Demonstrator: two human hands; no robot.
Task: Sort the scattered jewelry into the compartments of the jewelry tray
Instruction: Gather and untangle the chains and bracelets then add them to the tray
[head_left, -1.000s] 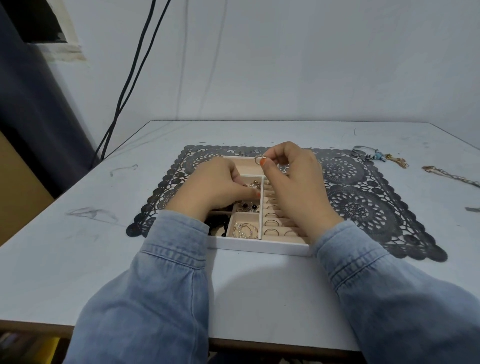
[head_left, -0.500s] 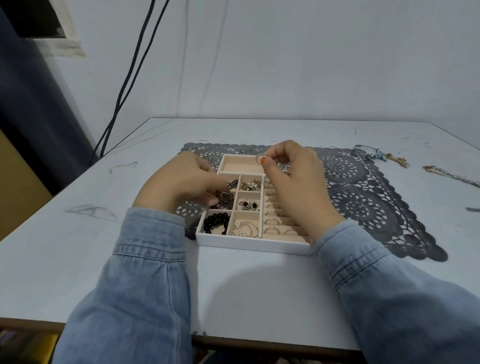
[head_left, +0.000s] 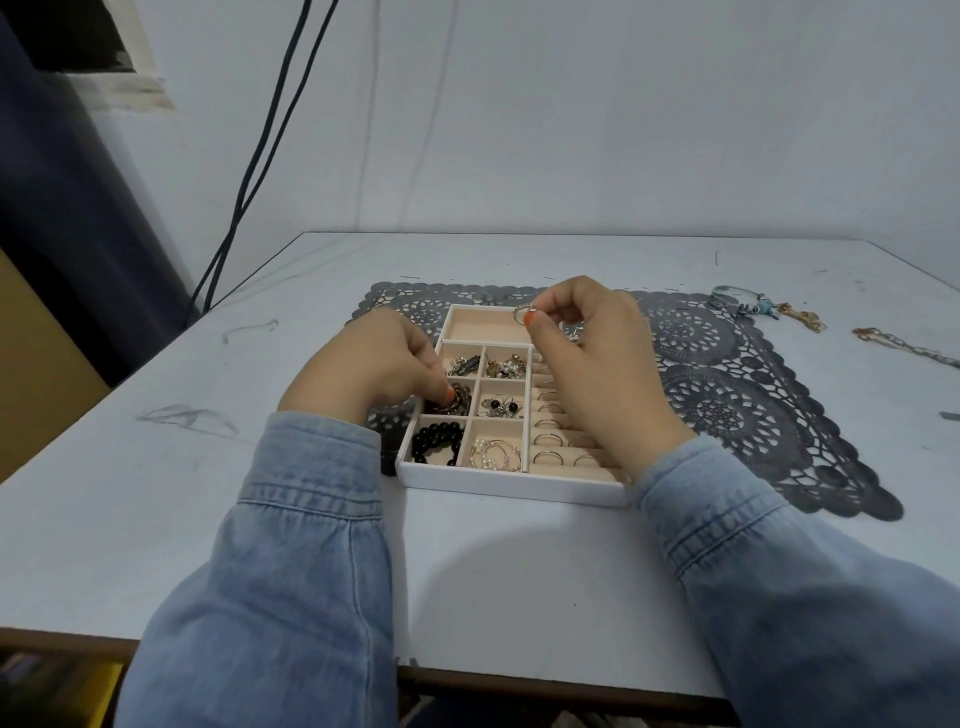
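Sliding off the middle of the white jewelry tray with pink compartments (head_left: 511, 487), the left hand (head_left: 371, 364) now presses its fingers together on a dark bead bracelet (head_left: 457, 397) in the left-middle compartment, while the right hand (head_left: 592, 358) still pinches a small silver ring (head_left: 521, 313) above the tray's top, so both pieces seem nearly sorted.

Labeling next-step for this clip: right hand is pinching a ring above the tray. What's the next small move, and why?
Probably lower the right hand toward the person and seat the ring in a free slot of the ring rolls. The ring is pinched over the empty far compartment, while the other rings stand in those slots on the jewelry tray's right side. The left hand rests in the dark bead compartment, clear of that path.
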